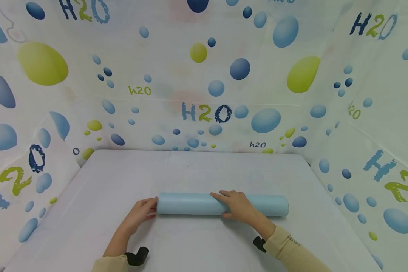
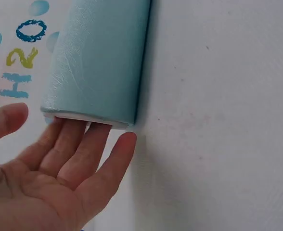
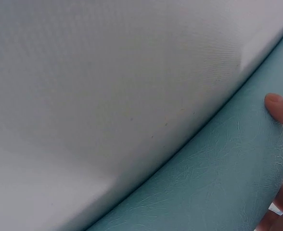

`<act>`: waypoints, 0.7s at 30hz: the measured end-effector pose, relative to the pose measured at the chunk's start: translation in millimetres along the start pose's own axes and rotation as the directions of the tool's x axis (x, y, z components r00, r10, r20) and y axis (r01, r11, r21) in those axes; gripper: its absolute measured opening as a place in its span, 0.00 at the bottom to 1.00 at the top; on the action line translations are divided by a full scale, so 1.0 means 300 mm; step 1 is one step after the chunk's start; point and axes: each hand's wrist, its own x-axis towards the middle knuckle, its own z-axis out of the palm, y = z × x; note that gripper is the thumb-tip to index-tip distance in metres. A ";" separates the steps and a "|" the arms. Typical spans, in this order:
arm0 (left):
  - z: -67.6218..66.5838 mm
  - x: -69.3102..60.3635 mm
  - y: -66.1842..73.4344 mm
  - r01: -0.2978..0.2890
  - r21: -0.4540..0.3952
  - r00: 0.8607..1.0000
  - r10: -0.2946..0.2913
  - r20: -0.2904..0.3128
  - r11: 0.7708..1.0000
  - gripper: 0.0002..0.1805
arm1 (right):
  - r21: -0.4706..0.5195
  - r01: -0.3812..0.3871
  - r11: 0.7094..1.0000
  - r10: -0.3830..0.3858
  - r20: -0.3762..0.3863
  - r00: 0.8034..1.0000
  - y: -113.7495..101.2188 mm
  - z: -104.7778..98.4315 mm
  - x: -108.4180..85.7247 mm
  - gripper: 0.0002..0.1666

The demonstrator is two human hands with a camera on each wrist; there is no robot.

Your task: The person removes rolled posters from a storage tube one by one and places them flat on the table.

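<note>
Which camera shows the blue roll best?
The head view, because both ends of the blue roll fit inside it. The left wrist view shows one end and some side; the right wrist view shows a slanting stretch, cut off at the bottom.

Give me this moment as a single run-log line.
roll: light blue, lying on white table | left hand: at roll's left end | right hand: resting across roll
</note>
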 end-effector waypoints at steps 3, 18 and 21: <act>-0.002 0.007 -0.011 -0.010 -0.029 0.999 0.011 0.040 1.000 0.32 | 0.001 -0.008 1.000 0.008 0.008 1.000 0.001 0.000 0.001 0.44; 0.007 0.035 -0.037 -0.016 -0.101 0.993 0.028 0.113 0.995 0.30 | -0.013 -0.002 1.000 0.002 0.003 1.000 0.009 0.016 0.004 0.45; 0.004 0.038 -0.038 -0.020 -0.099 0.993 0.032 0.113 0.995 0.29 | -0.003 0.000 1.000 0.000 -0.003 1.000 0.012 0.016 0.005 0.45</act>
